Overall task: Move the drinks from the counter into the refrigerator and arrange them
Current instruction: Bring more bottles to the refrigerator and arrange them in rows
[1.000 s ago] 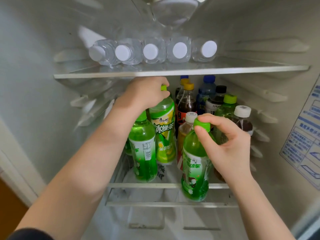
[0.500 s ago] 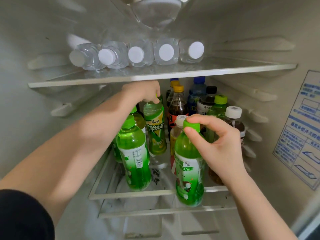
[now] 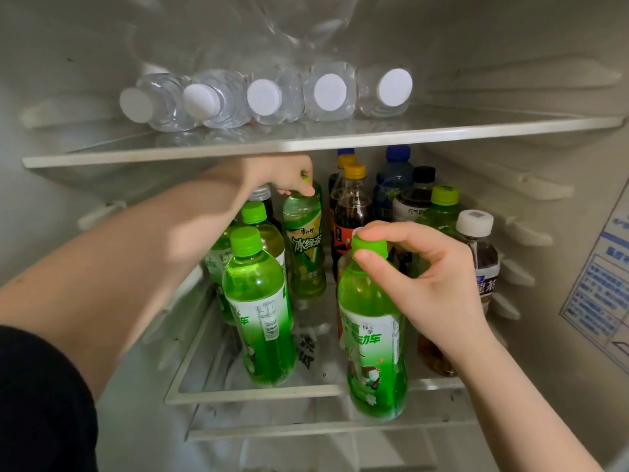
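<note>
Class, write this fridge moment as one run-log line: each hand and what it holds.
left hand: grips yellow-green tea bottle by top | right hand: pinches front-right green bottle by top

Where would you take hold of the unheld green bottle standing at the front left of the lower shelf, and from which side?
Probably the neck just under its cap, coming from the front and above. The green bottle stands upright near the lower shelf front rim, with bottles packed behind and to its left, so the body's back is blocked while the cap stands free.
</note>
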The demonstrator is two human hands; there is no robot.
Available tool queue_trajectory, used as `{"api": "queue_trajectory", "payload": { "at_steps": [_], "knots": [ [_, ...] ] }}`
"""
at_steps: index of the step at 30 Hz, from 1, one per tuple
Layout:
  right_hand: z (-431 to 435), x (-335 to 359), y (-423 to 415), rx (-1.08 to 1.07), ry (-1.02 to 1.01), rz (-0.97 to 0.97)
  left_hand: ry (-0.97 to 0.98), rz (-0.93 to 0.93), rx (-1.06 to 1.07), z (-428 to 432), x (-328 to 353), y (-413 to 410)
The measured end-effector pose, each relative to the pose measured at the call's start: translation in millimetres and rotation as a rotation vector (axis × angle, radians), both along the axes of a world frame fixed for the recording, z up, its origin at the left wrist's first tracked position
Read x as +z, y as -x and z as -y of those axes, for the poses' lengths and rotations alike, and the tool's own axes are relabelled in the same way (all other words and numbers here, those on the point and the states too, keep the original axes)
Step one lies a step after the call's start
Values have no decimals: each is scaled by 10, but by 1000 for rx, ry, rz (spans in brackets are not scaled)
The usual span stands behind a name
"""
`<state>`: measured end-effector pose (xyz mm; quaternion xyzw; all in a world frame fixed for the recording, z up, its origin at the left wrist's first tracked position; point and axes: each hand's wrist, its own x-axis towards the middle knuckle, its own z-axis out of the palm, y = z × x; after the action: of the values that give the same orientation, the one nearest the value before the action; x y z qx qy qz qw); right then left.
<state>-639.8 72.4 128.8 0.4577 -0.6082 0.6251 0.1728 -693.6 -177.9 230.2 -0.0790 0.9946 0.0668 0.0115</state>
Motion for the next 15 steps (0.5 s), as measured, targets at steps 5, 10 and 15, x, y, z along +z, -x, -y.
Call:
{"api": "queue_trajectory", "payload": {
  "at_steps": [5, 10, 15],
  "knots": [
    [29, 0, 45, 10, 0, -18, 86, -24, -17, -20, -9, 35],
    [15, -18, 93, -2, 23, -6, 174, -48, 14, 3, -17, 62],
    [2, -38, 126, -14, 18, -5, 206, -40, 25, 17, -9, 75]
  ]
}}
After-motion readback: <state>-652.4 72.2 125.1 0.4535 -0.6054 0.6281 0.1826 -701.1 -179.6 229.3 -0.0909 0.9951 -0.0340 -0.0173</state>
